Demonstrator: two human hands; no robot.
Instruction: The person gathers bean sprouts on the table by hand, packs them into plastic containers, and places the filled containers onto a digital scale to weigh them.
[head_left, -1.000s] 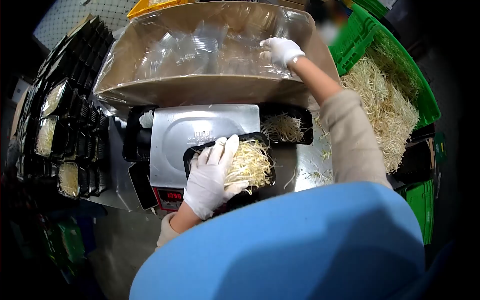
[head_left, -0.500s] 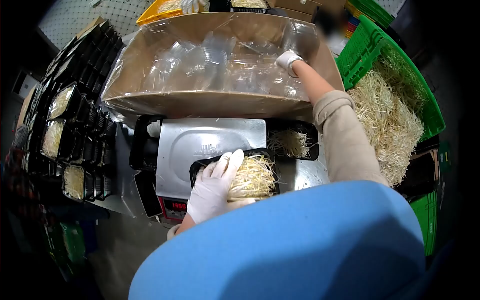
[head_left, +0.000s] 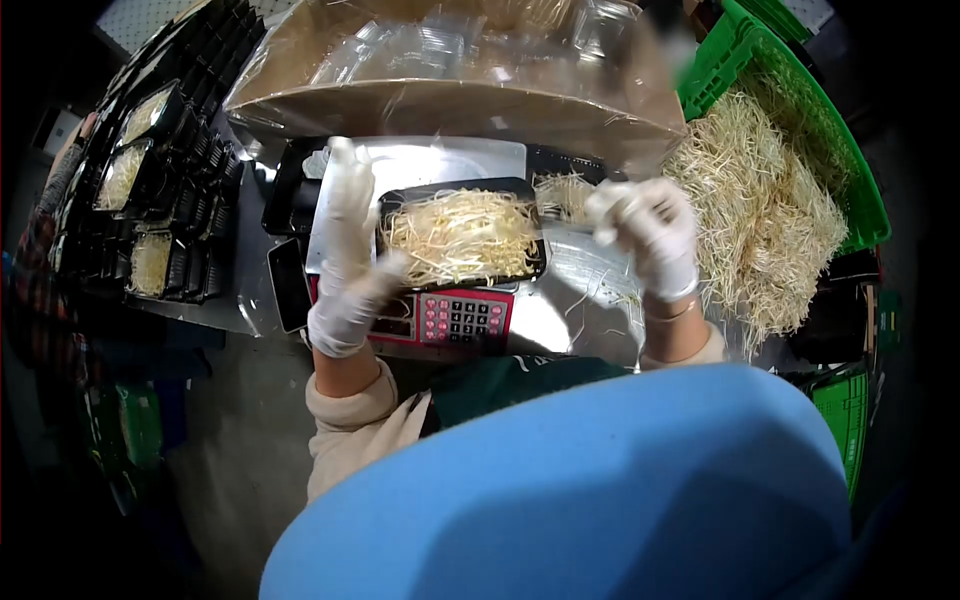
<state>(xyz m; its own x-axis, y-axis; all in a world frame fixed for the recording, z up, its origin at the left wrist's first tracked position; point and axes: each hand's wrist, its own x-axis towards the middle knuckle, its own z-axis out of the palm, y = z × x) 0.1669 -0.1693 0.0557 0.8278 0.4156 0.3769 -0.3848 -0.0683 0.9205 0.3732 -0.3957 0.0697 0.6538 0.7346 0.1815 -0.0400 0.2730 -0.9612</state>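
A black tray of bean sprouts [head_left: 465,238] rests on the metal scale [head_left: 420,160], above its red-framed keypad [head_left: 463,318]. Beside the tray's left edge is my left hand [head_left: 348,265], in a white glove, fingers stretched upward and thumb spread, slightly blurred. My right hand [head_left: 650,228], also gloved, is right of the tray with its fingers curled in. Whether anything clear is in those fingers cannot be made out. Behind it, a second black tray holds some loose sprouts [head_left: 565,195].
A cardboard box [head_left: 460,115] of clear plastic lids [head_left: 400,50] stands behind the scale. At right, a green crate [head_left: 850,190] spills a heap of sprouts [head_left: 755,210]. Stacked black trays [head_left: 190,200] stand at left, some filled. A phone [head_left: 289,285] lies beside the scale.
My right hand has come out of the lid box, back towards the scale. My left hand has let go of the sprout tray, which now sits level on the scale. The view has tilted down.
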